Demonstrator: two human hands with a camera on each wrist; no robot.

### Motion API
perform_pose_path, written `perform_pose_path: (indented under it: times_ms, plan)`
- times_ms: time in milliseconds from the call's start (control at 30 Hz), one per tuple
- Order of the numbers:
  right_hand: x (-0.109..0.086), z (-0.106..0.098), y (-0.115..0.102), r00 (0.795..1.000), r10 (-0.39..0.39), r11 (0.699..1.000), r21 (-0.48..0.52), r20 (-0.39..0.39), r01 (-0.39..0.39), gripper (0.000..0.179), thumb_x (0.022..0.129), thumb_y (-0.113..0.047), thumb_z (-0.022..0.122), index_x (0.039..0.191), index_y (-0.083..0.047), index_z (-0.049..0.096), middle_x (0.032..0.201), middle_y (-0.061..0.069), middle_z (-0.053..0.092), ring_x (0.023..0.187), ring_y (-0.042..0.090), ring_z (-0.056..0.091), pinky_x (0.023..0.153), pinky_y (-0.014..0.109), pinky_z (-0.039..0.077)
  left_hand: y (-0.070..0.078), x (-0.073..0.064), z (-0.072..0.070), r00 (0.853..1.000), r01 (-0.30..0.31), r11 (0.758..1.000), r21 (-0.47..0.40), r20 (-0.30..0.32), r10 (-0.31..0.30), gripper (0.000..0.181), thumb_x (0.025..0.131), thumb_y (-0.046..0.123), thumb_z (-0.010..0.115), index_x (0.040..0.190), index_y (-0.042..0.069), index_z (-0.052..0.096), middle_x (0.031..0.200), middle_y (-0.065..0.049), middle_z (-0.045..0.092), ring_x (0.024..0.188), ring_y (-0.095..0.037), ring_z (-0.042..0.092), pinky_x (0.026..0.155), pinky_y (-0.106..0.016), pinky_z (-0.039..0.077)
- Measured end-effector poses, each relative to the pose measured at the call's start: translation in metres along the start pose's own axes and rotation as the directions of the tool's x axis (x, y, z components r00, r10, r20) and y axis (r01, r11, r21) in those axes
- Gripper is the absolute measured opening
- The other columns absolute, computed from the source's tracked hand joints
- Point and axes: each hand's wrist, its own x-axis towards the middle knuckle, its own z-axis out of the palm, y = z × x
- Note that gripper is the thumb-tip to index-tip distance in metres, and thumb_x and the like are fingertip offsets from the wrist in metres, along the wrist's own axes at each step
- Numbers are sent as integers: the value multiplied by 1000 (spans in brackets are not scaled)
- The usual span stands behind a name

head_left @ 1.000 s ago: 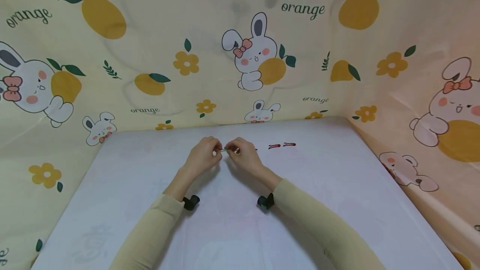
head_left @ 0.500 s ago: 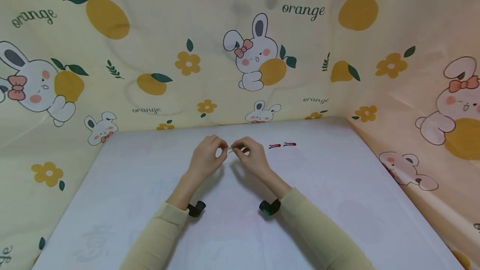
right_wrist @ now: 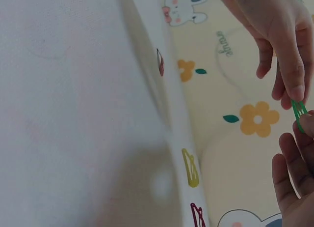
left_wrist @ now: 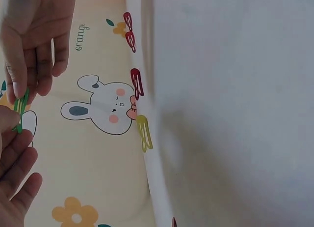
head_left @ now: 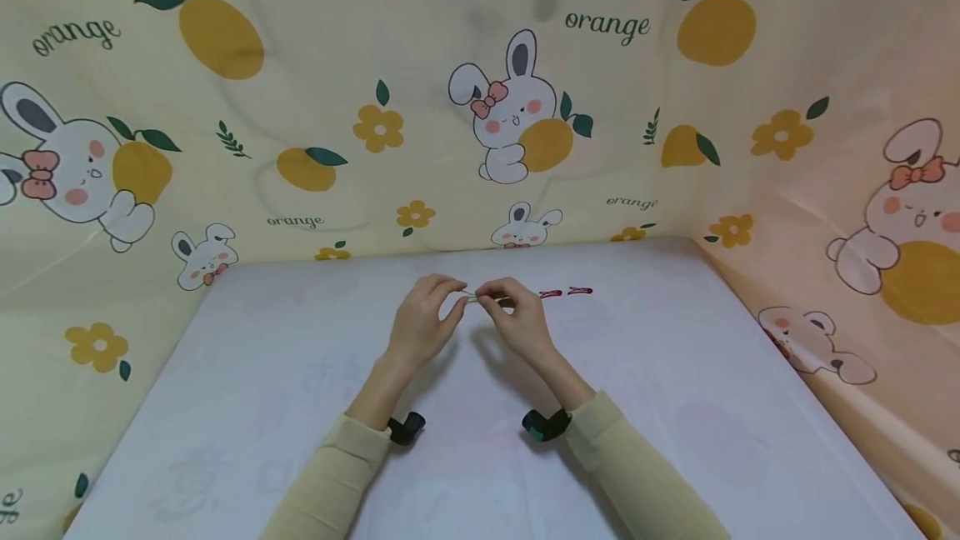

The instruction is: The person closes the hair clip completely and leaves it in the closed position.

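Observation:
Between my two hands, raised over the far part of the table, is a green snap hair clip (head_left: 471, 299). My left hand (head_left: 422, 319) holds one end between thumb and forefinger, which stand apart at the tips in the head view. My right hand (head_left: 517, 313) pinches the other end. Both wrist views show the green clip (left_wrist: 20, 109) with a thumb at each end. On the table beyond the hands lie a yellow hair clip (left_wrist: 144, 133), hidden in the head view, and a dark red hair clip (left_wrist: 137, 83).
Another red hair clip (head_left: 580, 291) lies farther right in the row. To the left, a small pointed reddish thing (right_wrist: 160, 62) lies at the table's far side. The white table (head_left: 465, 457) meets a hanging cloth (head_left: 420, 190) printed with rabbits and oranges at its back edge.
Both hands have shifted slightly right with the green hair clip. The left thumb and forefinger have spread wider, and more of the clip shows between the hands. The red clips have stayed put.

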Motion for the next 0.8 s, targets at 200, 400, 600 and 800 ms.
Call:
perform_pose_path:
  times_ms: [200,400,600,800]
  plan:
    - [-2,1,3,999,34,999,16,-8,-34,8,98,-7,72,105,-8,76,105,6,75,97,22,70,88,36,57,1,-1,2,1000,9,1000,-24,-7,-9,15,93,6,77,106,3,74,104,-8,70,98,-27,66,84,-40,57]
    - [-3,-1,-20,999,46,999,27,-27,-46,8,97,1,71,103,2,75,102,16,75,94,32,72,87,39,57,2,-2,3,1000,22,998,-56,-12,-22,10,94,5,76,103,3,73,101,-8,70,97,-27,66,84,-40,56]
    - [-1,4,2,997,73,997,12,-38,-72,9,96,1,72,104,3,75,101,16,76,94,33,72,84,29,55,4,-3,3,999,40,995,-87,-13,-41,8,93,3,76,100,3,73,98,-8,70,95,-27,66,83,-41,56]
    - [-2,5,4,996,86,996,41,-30,-85,11,96,-4,74,106,-1,77,103,13,77,92,30,73,84,29,56,2,-4,5,998,66,986,-153,-2,-68,6,93,1,76,99,2,72,93,-7,70,91,-25,65,82,-40,54]
